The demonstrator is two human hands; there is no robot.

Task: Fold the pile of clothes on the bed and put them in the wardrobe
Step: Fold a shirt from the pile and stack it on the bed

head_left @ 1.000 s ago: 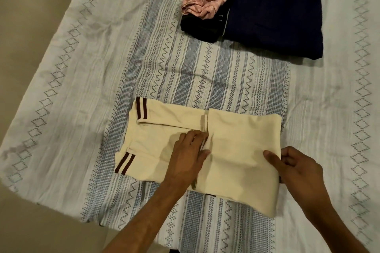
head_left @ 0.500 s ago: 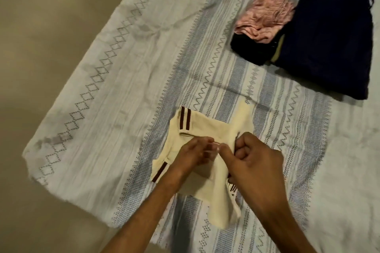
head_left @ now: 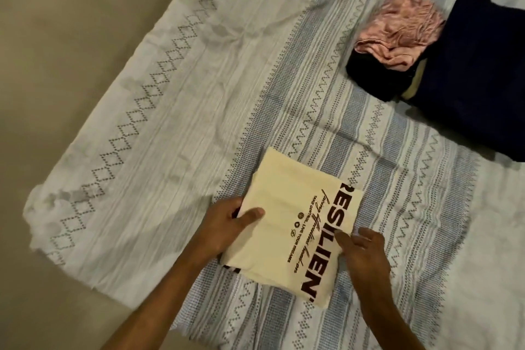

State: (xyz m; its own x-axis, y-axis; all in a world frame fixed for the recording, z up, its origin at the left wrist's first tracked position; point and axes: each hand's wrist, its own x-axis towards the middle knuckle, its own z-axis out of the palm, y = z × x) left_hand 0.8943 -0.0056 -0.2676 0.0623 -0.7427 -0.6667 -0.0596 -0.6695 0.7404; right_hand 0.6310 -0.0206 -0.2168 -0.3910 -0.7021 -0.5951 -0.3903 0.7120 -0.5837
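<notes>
we're at the tail end of folding the cream t-shirt, which sits as a neat rectangle on the bed, print side up. left hand grips its left edge, thumb on top, fingers tucked under; right hand rests on the right edge with loose fingers, apart. next we'd probably lift it and stack it by the dark folded pile and pink garment. wardrobe's nowhere in view, and the print's cut off by the fold.

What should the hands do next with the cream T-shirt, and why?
Probably lift the cream T-shirt and carry it toward the folded pile. It already lies as a compact rectangle, the left hand grips its left edge with the thumb on top, and the right hand rests at its right edge.
</notes>
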